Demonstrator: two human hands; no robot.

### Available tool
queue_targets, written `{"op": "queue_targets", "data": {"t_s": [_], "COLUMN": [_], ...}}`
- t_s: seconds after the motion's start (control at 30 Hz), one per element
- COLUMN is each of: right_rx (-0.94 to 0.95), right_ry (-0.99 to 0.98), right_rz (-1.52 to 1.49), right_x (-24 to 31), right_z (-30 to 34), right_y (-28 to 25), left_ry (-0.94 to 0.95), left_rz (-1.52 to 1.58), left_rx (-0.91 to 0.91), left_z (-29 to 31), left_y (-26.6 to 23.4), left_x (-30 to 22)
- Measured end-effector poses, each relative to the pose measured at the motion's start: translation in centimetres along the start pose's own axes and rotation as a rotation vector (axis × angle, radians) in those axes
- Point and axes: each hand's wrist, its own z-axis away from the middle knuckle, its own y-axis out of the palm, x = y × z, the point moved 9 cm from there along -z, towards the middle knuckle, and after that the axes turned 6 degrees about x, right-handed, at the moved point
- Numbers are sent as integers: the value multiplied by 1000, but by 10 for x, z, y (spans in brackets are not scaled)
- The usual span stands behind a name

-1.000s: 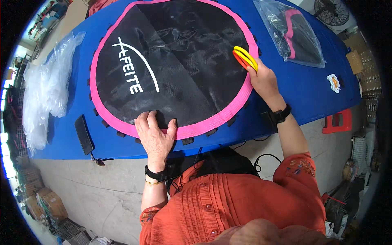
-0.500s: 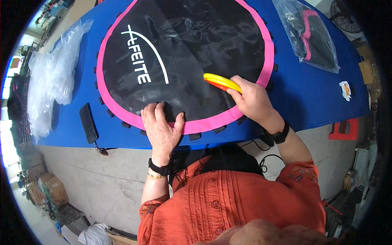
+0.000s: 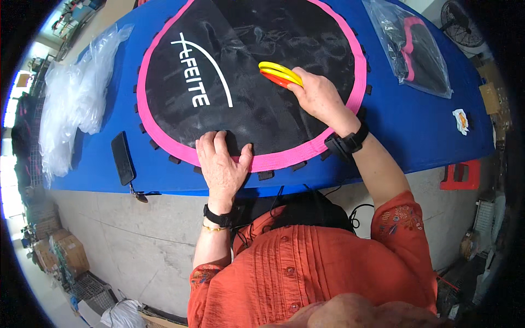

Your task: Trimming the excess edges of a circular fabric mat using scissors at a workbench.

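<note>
A round black trampoline mat with a pink border and black tabs around its rim lies on a blue-covered table. Resting on the mat's near border is my left hand, its fingers spread and holding nothing. My right hand is closed around one end of a flat, rounded yellow-and-red thing, made of what look like thin discs or rings. That thing is held over the right middle part of the mat, and my fingers hide its near end. Whether it touches the fabric I cannot tell.
Crumpled clear plastic lies at the left of the table, with a black phone by the near edge. At the far right is a clear bag holding black and pink fabric. A small white wrapper and a red stool are farther right.
My right hand has moved away from me and slightly left, carrying the yellow-and-red thing farther over the mat. The left hand stays on the border; the whole view has shifted slightly.
</note>
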Motion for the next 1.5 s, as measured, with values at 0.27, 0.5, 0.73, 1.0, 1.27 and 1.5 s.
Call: {"op": "queue_targets", "data": {"t_s": [0.27, 0.5, 0.73, 1.0, 1.27, 1.5], "right_rx": [97, 192, 104, 11, 44, 195], "right_ry": [-135, -84, -127, -164, -203, -159], "right_rz": [-151, -37, 5, 32, -46, -78], "right_x": [21, 35, 31, 22, 15, 16], "right_z": [71, 124, 98, 33, 28, 104], "right_y": [-10, -23, -15, -2, 3, -23], "left_ry": [15, 6, 32, -6, -17, -21], "left_rz": [-26, -20, -27, 0, -7, -6], "left_rx": [-24, -1, -11, 14, 0, 14], "left_z": [1, 0, 0, 1, 1, 1], "left_y": [-3, -2, -1, 4, 4, 2], "left_x": [0, 1, 0, 4, 6, 5]}}
